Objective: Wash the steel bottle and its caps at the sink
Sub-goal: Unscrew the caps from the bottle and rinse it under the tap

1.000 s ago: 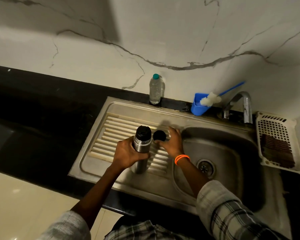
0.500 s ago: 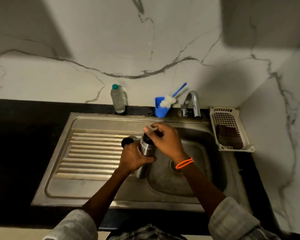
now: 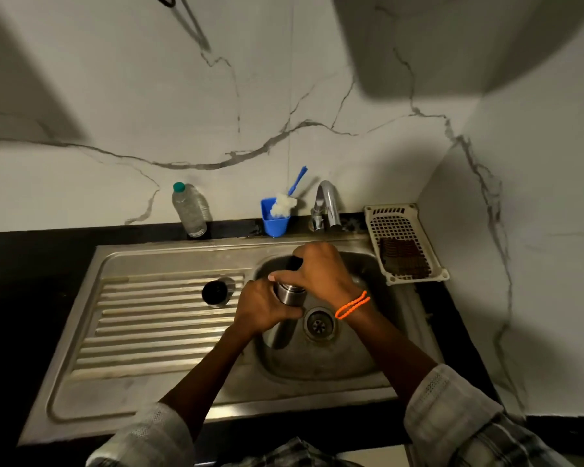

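The steel bottle (image 3: 289,293) stood upright over the left edge of the sink basin (image 3: 321,362), beside the drain (image 3: 319,325) and roughly in front of the tap (image 3: 327,203); holding it there would likely let any spill fall into the basin. The left hand (image 3: 267,306) was wrapped around the bottle's upper body, fingers curled fully round the steel, which served to brace it against turning. The right hand (image 3: 317,269) covered the top of the bottle, its fingers curled down over a black inner cap (image 3: 294,263) that showed only partly beneath them; this grip suited unscrewing, though whether the cap was already loose could not be determined. The outer cap (image 3: 217,291), a steel cup with a dark interior, rested open side up on the ribbed drainboard (image 3: 149,318) near its right edge, close to the basin, set aside within reach for its own washing. No water was seen running from the tap. At the back edge of the sink, a blue holder (image 3: 276,225) contained a white-headed brush (image 3: 284,203), and a clear plastic bottle (image 3: 189,210) stood to its left. A white basket (image 3: 403,244) lay at the right rear corner.
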